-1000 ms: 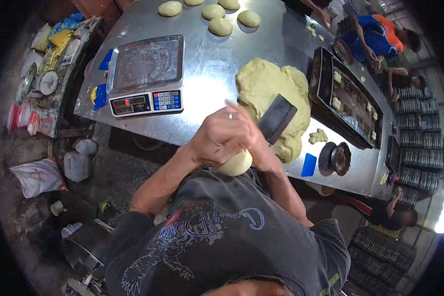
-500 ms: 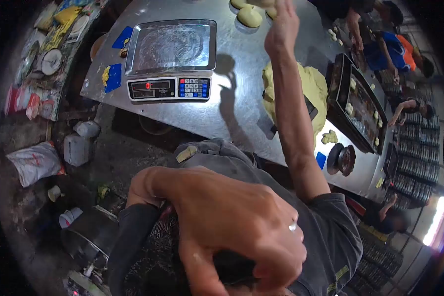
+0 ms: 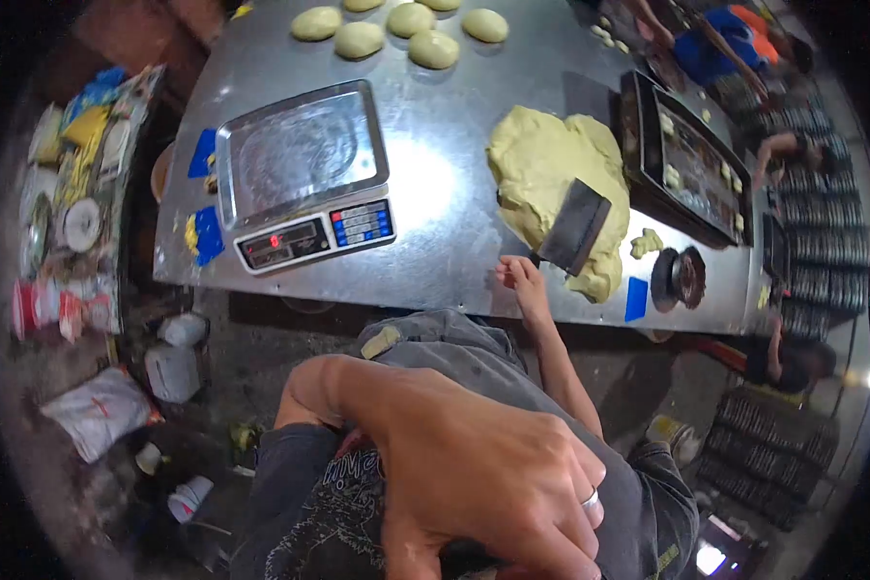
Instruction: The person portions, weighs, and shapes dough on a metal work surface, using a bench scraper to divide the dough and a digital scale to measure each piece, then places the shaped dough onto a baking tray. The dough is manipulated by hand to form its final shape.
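Seemingly soft, sticky and heavy, the dough mass (image 3: pixel 541 155) right of centre on the bench (image 3: pixel 445 227) looks best lifted from underneath its near edge, by the scraper (image 3: pixel 575 227), where the right hand (image 3: pixel 520 275) rests with an open, empty grip, while the curled left hand (image 3: pixel 483 474) hides its grip.

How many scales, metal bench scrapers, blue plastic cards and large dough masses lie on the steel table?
Scale: 1
Metal bench scraper: 1
Blue plastic cards: 3
Large dough mass: 1
Total: 6

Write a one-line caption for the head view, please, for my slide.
Right hand at the edge of the steel table, beside a scraper on yellow dough; left hand close to the camera.
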Motion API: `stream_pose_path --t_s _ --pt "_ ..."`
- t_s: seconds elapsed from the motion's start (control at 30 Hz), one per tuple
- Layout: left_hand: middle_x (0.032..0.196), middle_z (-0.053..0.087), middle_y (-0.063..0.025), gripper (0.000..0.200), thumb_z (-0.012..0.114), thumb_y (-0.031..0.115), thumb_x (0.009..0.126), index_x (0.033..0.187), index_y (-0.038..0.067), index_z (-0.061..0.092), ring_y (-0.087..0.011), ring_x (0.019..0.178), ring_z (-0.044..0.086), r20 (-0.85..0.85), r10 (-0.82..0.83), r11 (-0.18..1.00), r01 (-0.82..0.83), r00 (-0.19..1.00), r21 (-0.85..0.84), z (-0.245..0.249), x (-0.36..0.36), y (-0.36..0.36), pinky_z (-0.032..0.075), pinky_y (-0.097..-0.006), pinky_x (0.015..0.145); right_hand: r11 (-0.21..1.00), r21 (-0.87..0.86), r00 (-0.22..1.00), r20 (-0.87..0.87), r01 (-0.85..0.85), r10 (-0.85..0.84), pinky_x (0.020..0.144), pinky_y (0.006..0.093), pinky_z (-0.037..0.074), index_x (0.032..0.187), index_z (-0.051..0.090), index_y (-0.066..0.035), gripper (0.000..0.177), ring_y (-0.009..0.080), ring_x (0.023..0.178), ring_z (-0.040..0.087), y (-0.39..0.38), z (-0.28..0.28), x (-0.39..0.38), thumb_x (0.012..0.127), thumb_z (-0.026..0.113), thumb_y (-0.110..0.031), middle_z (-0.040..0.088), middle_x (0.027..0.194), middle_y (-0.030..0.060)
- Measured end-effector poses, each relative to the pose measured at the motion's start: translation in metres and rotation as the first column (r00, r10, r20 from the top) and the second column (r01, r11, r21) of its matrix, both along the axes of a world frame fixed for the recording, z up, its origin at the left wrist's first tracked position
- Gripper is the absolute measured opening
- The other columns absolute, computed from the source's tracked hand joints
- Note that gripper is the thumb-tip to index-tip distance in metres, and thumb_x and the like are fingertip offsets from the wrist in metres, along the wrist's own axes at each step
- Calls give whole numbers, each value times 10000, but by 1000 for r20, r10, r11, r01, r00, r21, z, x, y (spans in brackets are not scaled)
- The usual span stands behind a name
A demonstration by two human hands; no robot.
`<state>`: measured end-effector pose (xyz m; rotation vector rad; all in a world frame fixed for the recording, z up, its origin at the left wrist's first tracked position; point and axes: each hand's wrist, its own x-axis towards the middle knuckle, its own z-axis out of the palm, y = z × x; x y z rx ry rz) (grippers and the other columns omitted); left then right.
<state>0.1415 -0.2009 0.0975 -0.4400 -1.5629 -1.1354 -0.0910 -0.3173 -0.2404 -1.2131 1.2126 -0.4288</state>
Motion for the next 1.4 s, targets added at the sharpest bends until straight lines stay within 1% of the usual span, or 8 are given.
stream_pose_path --t_s 0.33,0.47,0.73,0.83,1.07,1.2,1.27,1.4 --pt "738 521 -26 427 672 472 794 803 85 494 -262 714 590 13 -305 952 304 952 21 -12 -66 -36 443 -398 686 947 -208 969 54 245 -239 774 247 485 1157 650 -31 273 93 868 618 -91 7 -76 1069 537 -263 675 949 24" --pt "733 438 -79 585 507 610 912 707 65 455 -260 652 500 -26 -243 969 244 970 41 -9 -121 -37 374 -386 610 662 -631 863 24 404 -504 718 300 474 964 632 -8 308 164 773 586 -153 -14 -93 969 690 -311 647 842 60" --pt "737 447 -80 521 474 516 945 701 56 452 -250 656 506 17 -237 957 230 971 178 -1 -212 -63 379 -381 613 919 -372 927 -282 131 -246 693 364 521 935 602 17 603 232 739 619 -202 -30 -126 784 845 -514 611 804 89" --pt "744 458 -78 473 474 453 971 717 56 510 -248 647 509 20 -266 947 258 964 190 -5 -250 -75 374 -373 607 857 -513 870 -445 -53 -213 965 450 431 1124 564 28 664 348 1104 544 -187 -22 -118 763 849 -452 560 1135 207" --pt "840 603 -47 276 521 251 1008 864 73 675 -209 697 573 307 233 969 -247 923 8 -21 -329 -123 436 -333 668 489 -870 971 -60 64 -233 911 485 437 1240 466 15 546 417 1038 508 -128 -38 -103 787 749 -99 497 1103 236" --pt "773 661 -19 161 596 172 912 841 93 716 -166 680 593 321 609 730 -671 725 128 -40 -326 -150 462 -308 688 941 -334 956 259 -46 139 848 400 528 1377 495 3 673 270 934 668 -135 -12 -143 769 755 -120 696 1025 174" --pt "736 654 -51 150 612 38 755 861 92 704 -187 680 611 463 689 533 -823 558 199 -54 -315 -170 468 -297 665 993 -106 977 203 -44 65 874 373 534 1251 623 22 535 217 963 674 -158 -3 -195 776 773 -172 717 1092 156" --pt "926 671 -112 222 603 173 991 1180 67 654 -171 856 638 901 353 332 -934 252 132 -184 -344 -244 511 -312 788 861 -8 841 218 509 -495 812 344 540 1099 700 43 356 185 885 681 -172 20 -318 901 742 -250 735 1008 101"
